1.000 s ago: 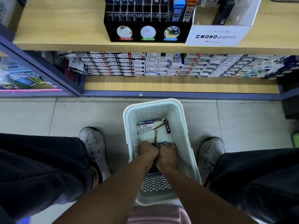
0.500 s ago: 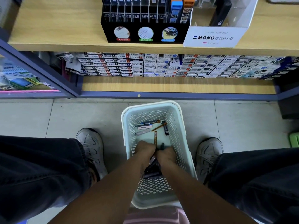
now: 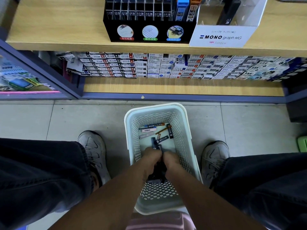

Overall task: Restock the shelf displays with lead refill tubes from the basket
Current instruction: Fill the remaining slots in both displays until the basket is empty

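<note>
- Far left: glass-fronted cabinet (image 3: 25, 77), grey-blue frame, glossy packets blurred behind the pane.
- Left shoe (image 3: 93, 146), pale mesh trainer, flat on smooth grey floor tile; dark denim leg above it.
- Centre: basket (image 3: 127, 130), pale mint plastic, rectangular with rounded corners, walls and floor perforated, standing on the tile between both shoes.
- Left hand (image 3: 150, 157) and right hand (image 3: 171, 161) down inside the basket, knuckles together, fingers curled round a dark bundle of lead refill tubes (image 3: 157, 173). Exact grip hidden between the palms.
- Loose tubes (image 3: 155, 133) lie scattered on the basket floor beyond the hands: slim, flat, dark and grey, some orange-capped.
- Above: wooden shelf (image 3: 58, 25), light grain; black slotted display (image 3: 149, 29) with upright tubes, white "MONO graph MG" display (image 3: 221, 36) just beside it.
- Lower shelf: stacked small white cartons (image 3: 166, 67).
- Right shoe (image 3: 214, 156), same mesh.
</note>
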Action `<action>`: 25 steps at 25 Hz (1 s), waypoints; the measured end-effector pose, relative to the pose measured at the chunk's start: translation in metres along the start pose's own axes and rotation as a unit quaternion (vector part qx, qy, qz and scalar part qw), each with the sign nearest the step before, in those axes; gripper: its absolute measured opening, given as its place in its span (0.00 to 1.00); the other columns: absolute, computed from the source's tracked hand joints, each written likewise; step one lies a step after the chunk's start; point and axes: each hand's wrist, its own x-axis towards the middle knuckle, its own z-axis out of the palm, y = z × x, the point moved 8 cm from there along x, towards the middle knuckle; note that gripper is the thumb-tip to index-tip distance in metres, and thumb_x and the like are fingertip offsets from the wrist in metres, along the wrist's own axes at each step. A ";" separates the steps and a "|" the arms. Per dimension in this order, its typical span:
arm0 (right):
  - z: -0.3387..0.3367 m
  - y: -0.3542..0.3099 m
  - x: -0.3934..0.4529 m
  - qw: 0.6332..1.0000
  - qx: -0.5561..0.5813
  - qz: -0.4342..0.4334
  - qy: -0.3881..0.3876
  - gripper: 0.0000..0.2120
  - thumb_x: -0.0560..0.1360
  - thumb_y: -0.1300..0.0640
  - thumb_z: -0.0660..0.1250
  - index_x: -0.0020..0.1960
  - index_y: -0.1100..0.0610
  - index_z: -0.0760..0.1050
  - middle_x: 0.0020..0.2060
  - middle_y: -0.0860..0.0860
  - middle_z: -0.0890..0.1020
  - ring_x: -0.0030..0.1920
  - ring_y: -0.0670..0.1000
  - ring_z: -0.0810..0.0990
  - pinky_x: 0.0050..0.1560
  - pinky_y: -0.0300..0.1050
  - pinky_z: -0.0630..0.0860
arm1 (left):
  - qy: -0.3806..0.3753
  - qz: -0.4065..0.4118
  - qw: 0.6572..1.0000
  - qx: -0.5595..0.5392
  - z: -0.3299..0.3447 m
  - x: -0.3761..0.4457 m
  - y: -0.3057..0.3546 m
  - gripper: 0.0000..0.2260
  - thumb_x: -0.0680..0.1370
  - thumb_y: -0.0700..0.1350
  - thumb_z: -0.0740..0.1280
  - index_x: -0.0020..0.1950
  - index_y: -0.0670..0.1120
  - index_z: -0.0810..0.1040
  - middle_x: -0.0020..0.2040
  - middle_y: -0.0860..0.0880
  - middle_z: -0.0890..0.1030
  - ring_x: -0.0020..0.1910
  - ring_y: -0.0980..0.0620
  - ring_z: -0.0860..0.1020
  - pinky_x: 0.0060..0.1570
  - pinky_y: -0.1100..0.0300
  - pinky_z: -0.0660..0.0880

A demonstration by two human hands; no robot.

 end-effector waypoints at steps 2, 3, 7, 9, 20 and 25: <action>0.002 -0.001 -0.002 0.999 0.031 0.010 -0.008 0.11 0.77 0.66 0.59 0.44 0.66 0.80 0.37 0.62 0.82 0.37 0.59 0.82 0.37 0.50 0.83 | -0.002 0.017 1.000 0.008 -0.003 -0.001 0.006 0.08 0.79 0.37 0.62 0.55 0.37 0.79 0.46 0.39 0.82 0.45 0.42 0.82 0.40 0.55 0.81; 0.004 -0.002 -0.003 0.999 0.047 0.017 -0.021 0.11 0.76 0.65 0.60 0.45 0.66 0.81 0.39 0.63 0.84 0.40 0.61 0.84 0.44 0.56 0.84 | -0.006 0.022 1.000 0.008 -0.004 -0.002 0.008 0.07 0.79 0.37 0.62 0.54 0.38 0.78 0.47 0.39 0.82 0.46 0.43 0.82 0.41 0.54 0.81; 0.010 -0.005 -0.004 0.994 0.091 0.019 -0.051 0.14 0.79 0.56 0.61 0.50 0.62 0.83 0.45 0.63 0.86 0.48 0.62 0.84 0.54 0.58 0.82 | -0.024 0.036 0.999 0.012 0.000 0.000 0.011 0.09 0.76 0.39 0.67 0.55 0.40 0.78 0.46 0.41 0.83 0.44 0.45 0.83 0.40 0.55 0.83; 0.010 -0.006 -0.005 0.992 0.106 0.027 -0.057 0.16 0.80 0.53 0.61 0.53 0.62 0.83 0.47 0.63 0.86 0.51 0.62 0.84 0.57 0.58 0.81 | -0.022 0.047 0.998 0.038 0.003 0.002 0.013 0.11 0.75 0.41 0.68 0.56 0.41 0.78 0.47 0.42 0.84 0.44 0.45 0.84 0.43 0.52 0.84; 0.010 -0.038 -0.005 0.992 0.005 -0.110 -0.057 0.08 0.73 0.66 0.67 0.45 0.61 0.84 0.41 0.60 0.86 0.45 0.60 0.85 0.48 0.55 0.83 | 0.045 0.140 0.985 0.087 -0.011 0.002 0.028 0.04 0.78 0.38 0.62 0.46 0.47 0.74 0.45 0.45 0.81 0.43 0.46 0.80 0.35 0.58 0.75; 0.013 -0.056 -0.011 0.986 0.082 -0.097 -0.105 0.10 0.77 0.60 0.65 0.54 0.61 0.81 0.47 0.58 0.85 0.45 0.58 0.83 0.36 0.43 0.77 | -0.004 0.152 0.985 0.075 -0.003 -0.010 0.037 0.07 0.78 0.44 0.60 0.49 0.46 0.78 0.40 0.44 0.84 0.31 0.46 0.79 0.29 0.58 0.73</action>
